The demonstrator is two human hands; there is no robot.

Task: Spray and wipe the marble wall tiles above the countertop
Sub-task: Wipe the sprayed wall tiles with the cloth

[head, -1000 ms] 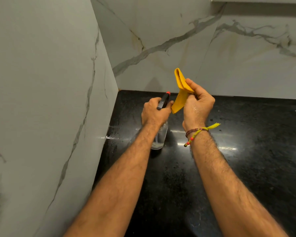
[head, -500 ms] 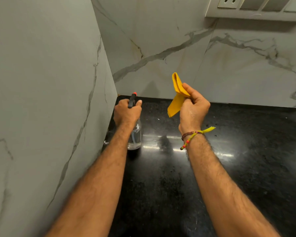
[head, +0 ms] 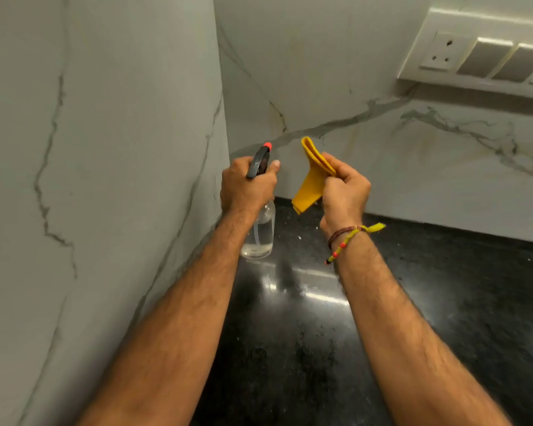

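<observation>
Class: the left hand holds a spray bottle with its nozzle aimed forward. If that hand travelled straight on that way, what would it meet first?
Probably the marble back wall, near the corner. Nothing shows between the left hand and it, though depth is unclear.

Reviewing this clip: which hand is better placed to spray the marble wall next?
Probably the left hand. It already grips the spray bottle, lifted off the countertop, nozzle toward the back wall tiles. The right hand only holds the yellow cloth.

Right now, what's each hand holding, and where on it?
Left hand: spray bottle, gripped at the neck under the trigger head. Right hand: folded yellow cloth, pinched mid-length.
</observation>
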